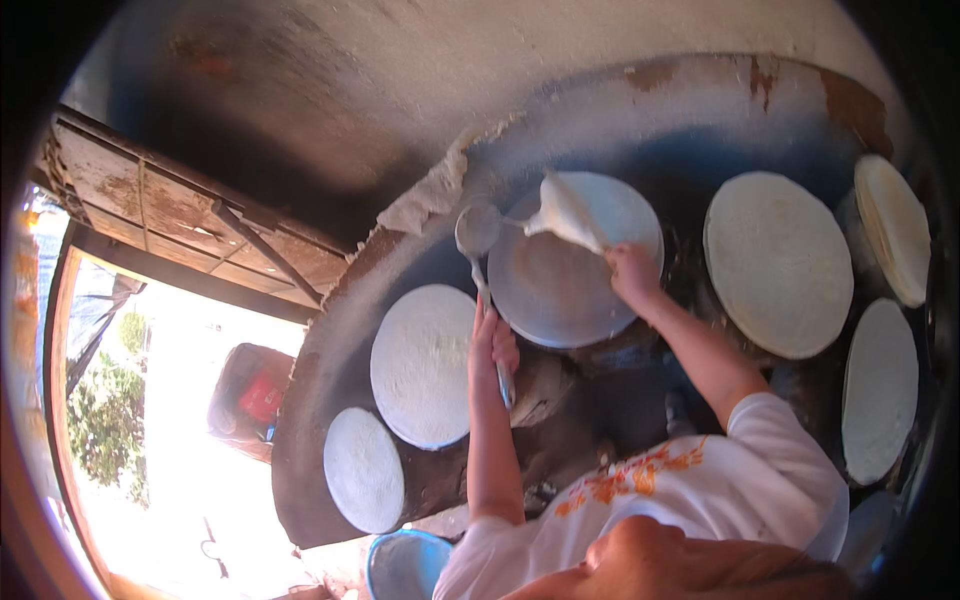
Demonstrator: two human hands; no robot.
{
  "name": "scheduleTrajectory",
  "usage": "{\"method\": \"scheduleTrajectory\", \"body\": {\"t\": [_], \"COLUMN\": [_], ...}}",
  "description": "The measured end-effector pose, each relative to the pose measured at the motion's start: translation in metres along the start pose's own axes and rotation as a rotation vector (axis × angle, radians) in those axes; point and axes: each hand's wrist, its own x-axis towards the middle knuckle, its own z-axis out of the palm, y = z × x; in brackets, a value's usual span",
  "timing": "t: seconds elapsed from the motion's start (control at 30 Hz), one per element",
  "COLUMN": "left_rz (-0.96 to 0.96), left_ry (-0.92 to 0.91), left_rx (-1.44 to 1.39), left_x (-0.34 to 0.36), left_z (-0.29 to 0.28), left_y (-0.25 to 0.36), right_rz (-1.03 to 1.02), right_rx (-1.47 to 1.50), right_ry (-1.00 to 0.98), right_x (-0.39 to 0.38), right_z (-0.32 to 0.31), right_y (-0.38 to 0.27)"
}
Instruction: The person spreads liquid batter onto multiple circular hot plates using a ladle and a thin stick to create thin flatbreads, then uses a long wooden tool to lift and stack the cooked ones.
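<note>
My left hand (490, 345) is closed round the handle of a metal ladle (478, 230), whose round bowl hangs by the left rim of a round griddle (570, 300). The fingers of my right hand (632, 272) are closed on the end of a whitish floppy sheet (565, 212), bunched to a point above the griddle. I cannot tell whether it is cloth or thin dough. Pale white covers the griddle's far right part; its near left part looks grey-brown. Left of my left hand lies a large round white flatbread (425, 365). Another pale flatbread (778, 265) lies to the right.
A smaller white round (364, 470) lies at the near left. Stacked rounds (892, 230) and another disc (880, 392) stand far right. A curved stone-like rim (690, 80) borders the dark cooktop, with a crumpled cloth (430, 195) on it. A blue-rimmed bucket (408, 565) is below.
</note>
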Motion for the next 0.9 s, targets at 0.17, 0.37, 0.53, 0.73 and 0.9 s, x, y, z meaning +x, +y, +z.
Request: {"method": "scheduleTrajectory", "body": {"t": [0.17,0.37,0.53,0.73,0.9], "left_rz": [0.113,0.309,0.413,0.433,0.465], "left_ry": [0.052,0.268,0.391,0.505,0.566], "left_rx": [-0.184,0.258,0.4,0.374,0.491], "left_x": [-0.029,-0.048,-0.027,-0.019,-0.037], "left_z": [0.033,0.083,0.094,0.097,0.102], "left_y": [-0.038,-0.048,-0.068,-0.073,-0.066], "right_rz": [-0.205,-0.197,-0.297,-0.395,-0.446], "right_rx": [0.163,0.026,0.048,0.222,0.23], "right_ry": [-0.094,0.022,-0.106,-0.356,-0.245], "right_x": [0.003,0.025,0.05,0.038,0.08], "right_z": [0.008,-0.072,-0.033,-0.021,-0.071], "right_y": [-0.001,0.077,0.069,0.03,0.086]}}
